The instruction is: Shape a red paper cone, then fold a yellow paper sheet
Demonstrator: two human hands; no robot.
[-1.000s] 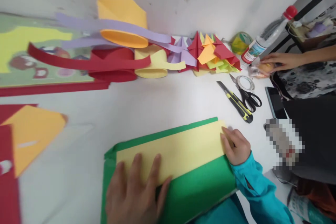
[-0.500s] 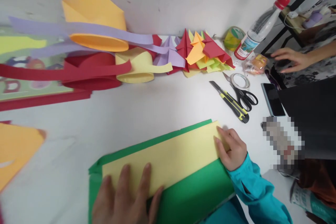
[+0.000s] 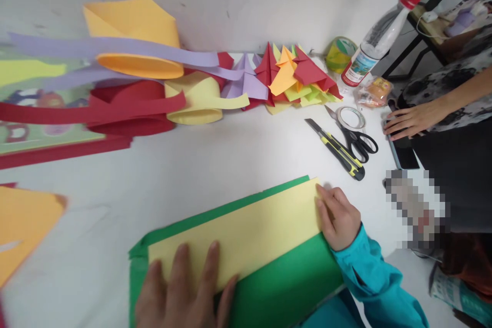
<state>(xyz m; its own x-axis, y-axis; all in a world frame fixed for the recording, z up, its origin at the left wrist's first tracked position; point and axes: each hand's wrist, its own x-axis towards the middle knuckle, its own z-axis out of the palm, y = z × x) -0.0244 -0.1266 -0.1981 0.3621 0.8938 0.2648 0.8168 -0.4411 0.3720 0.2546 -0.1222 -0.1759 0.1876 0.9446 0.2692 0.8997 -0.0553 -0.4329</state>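
A long pale-yellow strip of paper [image 3: 246, 230] lies slantwise on a larger green sheet [image 3: 280, 282], whose far edge shows beyond it. My left hand [image 3: 188, 287] rests with fingers spread across the strip's left part; the thumb lies near its close edge. At the right end, my right hand [image 3: 340, 218], in a teal sleeve, pinches the strip's corner between thumb and forefinger. A yellow-black utility knife [image 3: 336, 148], black-handled scissors [image 3: 357, 141] and a white tape roll [image 3: 350, 118] lie beyond my right hand.
Paper rings with long tails, one orange [image 3: 134, 23], one red [image 3: 126, 113], stand back left. Folded paper shapes [image 3: 286, 74] line the wall beside a red-capped bottle [image 3: 378, 41]. Another person's hand [image 3: 413, 120] is over a phone [image 3: 405, 154] at right. Orange paper [image 3: 28, 220] lies left.
The other person's hand has come down and toward the table, onto the phone. My two hands and the yellow strip have stayed nearly still.
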